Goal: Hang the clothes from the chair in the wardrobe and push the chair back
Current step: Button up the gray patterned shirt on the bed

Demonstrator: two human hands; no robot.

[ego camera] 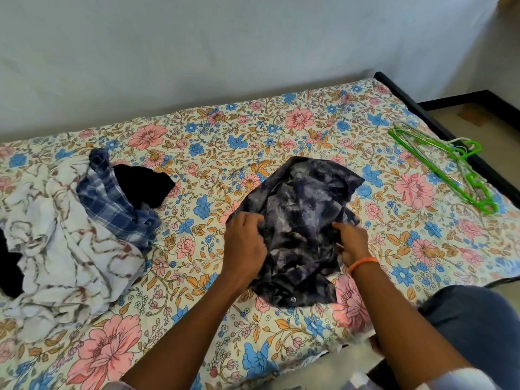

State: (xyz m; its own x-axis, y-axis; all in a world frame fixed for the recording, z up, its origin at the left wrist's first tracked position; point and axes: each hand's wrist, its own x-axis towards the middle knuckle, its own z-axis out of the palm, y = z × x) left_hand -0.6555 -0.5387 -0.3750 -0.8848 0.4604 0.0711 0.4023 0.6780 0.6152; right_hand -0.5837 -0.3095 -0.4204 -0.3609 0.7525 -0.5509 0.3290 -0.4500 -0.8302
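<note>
On the bed (197, 153), seen from the head camera, a dark tie-dyed shirt (298, 209) is being handled near the middle of the floral sheet. The shirt is lying crumpled, its long axis running from the near edge of the bed up toward the wall (197, 52), with a button showing at its near hem. The left hand (246, 237) is gripping the shirt's left edge, the fingers being curled into the cloth. The right hand (351, 240), an orange band (361, 262) being worn at its wrist, is pinching the cloth at the shirt's right side.

Open sheet is being left between the shirt and the wall, and between the shirt and the other things on either side. Well apart to the left, a heap of clothes is lying: a white patterned garment (62, 249), a blue checked shirt (112, 198) partly over it, and a black garment (143, 187) touching the checked one. Near the right edge of the bed, green hangers (447, 170) are lying stacked, their long axis slanting from the far left toward the near right, the hooks being turned toward the dark bed frame (450, 130).
</note>
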